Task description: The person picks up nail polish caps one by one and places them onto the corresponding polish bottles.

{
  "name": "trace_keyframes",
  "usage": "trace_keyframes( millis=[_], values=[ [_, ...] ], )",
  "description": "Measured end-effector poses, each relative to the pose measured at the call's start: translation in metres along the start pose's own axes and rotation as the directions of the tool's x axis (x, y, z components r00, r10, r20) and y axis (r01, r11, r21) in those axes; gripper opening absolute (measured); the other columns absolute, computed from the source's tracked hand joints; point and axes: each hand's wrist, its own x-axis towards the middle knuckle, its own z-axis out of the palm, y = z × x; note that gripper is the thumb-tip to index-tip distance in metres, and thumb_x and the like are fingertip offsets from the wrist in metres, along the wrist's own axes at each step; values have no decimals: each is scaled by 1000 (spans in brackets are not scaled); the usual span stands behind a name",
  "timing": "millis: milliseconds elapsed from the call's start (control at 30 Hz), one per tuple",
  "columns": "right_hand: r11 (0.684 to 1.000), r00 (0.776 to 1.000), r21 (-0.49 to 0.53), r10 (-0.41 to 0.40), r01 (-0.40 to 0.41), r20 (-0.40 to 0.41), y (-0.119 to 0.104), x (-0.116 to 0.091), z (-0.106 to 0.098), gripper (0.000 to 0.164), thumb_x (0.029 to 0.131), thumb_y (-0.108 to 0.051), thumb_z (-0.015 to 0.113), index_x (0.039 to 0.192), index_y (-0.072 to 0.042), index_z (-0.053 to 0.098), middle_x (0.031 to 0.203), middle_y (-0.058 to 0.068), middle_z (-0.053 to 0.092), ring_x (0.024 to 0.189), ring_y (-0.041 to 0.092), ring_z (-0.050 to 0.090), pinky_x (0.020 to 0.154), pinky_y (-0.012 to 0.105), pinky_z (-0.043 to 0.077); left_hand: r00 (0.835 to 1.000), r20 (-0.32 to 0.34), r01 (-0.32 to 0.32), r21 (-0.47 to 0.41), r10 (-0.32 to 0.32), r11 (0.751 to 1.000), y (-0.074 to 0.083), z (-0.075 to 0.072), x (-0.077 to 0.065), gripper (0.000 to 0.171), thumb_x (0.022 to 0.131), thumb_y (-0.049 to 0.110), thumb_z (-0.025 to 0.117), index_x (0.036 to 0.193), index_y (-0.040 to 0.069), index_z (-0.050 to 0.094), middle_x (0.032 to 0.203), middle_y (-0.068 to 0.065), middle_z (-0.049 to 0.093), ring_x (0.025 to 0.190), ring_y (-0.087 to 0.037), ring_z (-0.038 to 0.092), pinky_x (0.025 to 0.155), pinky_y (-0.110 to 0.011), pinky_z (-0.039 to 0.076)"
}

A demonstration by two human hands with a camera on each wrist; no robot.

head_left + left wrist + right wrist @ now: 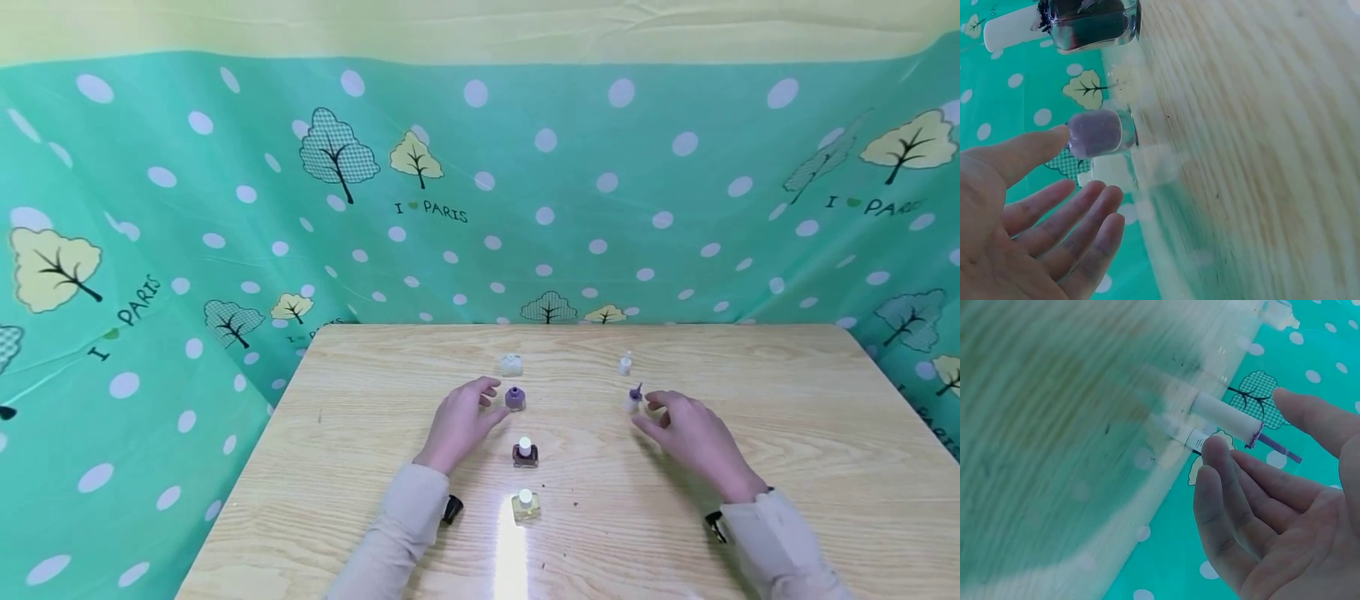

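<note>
Dotted green tree-print cloth [517, 242] behind a pale wooden table [360, 408]

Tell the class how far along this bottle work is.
Uncapping looks partly done: the clear bottle is open, a white cap standing apart. In hand: the left hand is beside the open purple bottle, the right hand beside a purple-brushed cap. Probably left: the dark bottle and yellow bottle, both capped.

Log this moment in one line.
Left hand: beside uncapped purple nail polish bottle | right hand: beside white cap, purple brush up
</note>
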Motion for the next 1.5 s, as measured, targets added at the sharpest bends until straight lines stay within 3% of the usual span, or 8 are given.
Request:
trace_keyframes(
  millis=[267,500,867,1200,1500],
  values=[
    [1000,1000,22,11,-12,18,1,9,2,46,92,-27,71,124,5,61,101,16,70,77,19,63,58,32,49,1000,18,10,-6,-10,1000,1,5,7,49,86,25,77,129,8,62,118,-10,70,103,-25,68,90,-42,56],
    [997,998,76,10,-15,57,8,19,6,40,92,-21,70,124,3,62,108,18,70,87,25,66,66,37,55,999,34,32,-1,-32,999,-2,9,14,48,85,23,78,129,8,63,119,-9,69,103,-22,68,90,-40,56],
    [975,988,215,29,-62,150,12,27,7,33,92,-17,70,117,4,64,106,15,69,88,22,62,71,33,53,999,51,-3,-2,3,1000,-3,12,19,28,86,19,77,112,11,70,105,-5,72,96,-19,67,89,-38,55],
    [972,987,226,33,-68,155,15,35,9,35,92,-19,71,118,3,63,107,15,68,89,23,62,72,34,54,998,68,-2,3,2,1000,-2,13,22,25,86,20,77,108,11,70,100,-2,71,91,-17,65,86,-36,55],
    [981,988,187,27,-55,150,14,38,12,22,94,-19,68,105,0,67,99,10,68,84,20,60,71,34,52,997,71,-7,-15,8,1000,-3,13,23,23,86,22,77,106,11,70,96,0,70,88,-16,64,82,-35,55]
  ],
)
